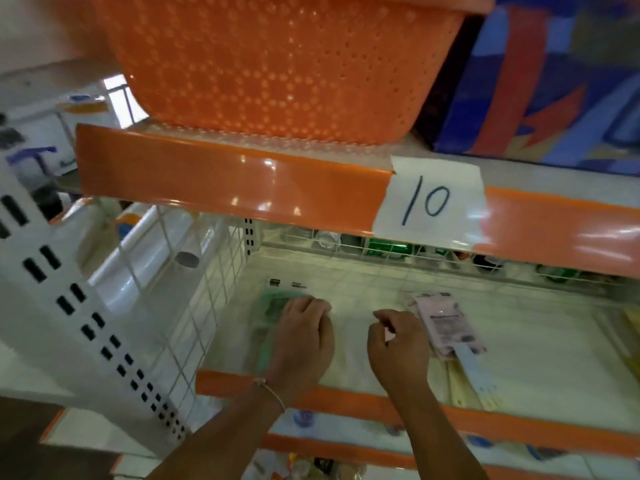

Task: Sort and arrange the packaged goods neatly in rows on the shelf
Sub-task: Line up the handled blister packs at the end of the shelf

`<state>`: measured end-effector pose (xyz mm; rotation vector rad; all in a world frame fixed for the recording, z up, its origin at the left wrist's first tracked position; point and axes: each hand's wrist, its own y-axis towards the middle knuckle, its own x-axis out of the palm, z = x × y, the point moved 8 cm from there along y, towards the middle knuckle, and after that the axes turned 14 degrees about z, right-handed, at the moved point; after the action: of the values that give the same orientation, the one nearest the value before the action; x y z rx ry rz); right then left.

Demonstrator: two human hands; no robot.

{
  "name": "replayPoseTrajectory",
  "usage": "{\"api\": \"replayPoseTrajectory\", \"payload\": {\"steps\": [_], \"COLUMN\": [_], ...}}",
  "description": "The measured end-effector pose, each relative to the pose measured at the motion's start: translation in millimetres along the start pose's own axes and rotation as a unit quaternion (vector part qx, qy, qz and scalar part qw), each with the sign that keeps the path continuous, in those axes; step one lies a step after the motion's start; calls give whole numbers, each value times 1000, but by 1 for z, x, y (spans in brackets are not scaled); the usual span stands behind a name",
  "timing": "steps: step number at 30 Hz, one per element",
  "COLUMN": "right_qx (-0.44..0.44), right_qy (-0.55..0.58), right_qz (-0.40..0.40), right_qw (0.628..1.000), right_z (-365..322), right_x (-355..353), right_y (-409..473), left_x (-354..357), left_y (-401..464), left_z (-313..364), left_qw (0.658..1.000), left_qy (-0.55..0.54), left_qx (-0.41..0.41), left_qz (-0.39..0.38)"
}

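A flat green packaged item point(268, 308) lies at the left of the white shelf point(536, 358). My left hand point(304, 337) rests on it, palm down, fingers loosely bent, and covers its right half. A small stack of pink packaged items point(446, 323) with a white hang tab lies to the right of the shelf's middle. My right hand point(398, 341) hovers just left of that stack, fingers curled, nothing in its grasp.
A white wire grid point(194, 289) walls the shelf's left side and a wire fence point(398, 251) its back. The orange shelf lip point(346, 396) runs along the front. Overhead, an orange basket point(284, 64) and a paper label "10" point(429, 199).
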<state>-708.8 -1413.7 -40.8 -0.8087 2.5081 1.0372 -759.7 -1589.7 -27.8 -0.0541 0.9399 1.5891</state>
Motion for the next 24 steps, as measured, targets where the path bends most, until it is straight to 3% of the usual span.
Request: {"api": "replayPoseTrajectory", "payload": {"steps": [6,11,18,24], "right_qx": [18,61,97,92], "right_qy": [-140,-211,-232,-196], "right_qz": [68,-26,-126,-121], "right_qw": [988,975,960,969], "right_z": [67,109,120,114], "right_x": [-73,-75,-65,-72], "right_y": [38,49,42,49], "left_x": [66,96,111,105], "left_y": [-14,-32,-37,-39], "left_z": [63,86,101,94], "left_qw": [993,990,992,993], "left_qy": [-42,-38,-55,-50], "left_qx": [31,18,-42,-86], "left_qz": [-103,-135,-105,-62]}}
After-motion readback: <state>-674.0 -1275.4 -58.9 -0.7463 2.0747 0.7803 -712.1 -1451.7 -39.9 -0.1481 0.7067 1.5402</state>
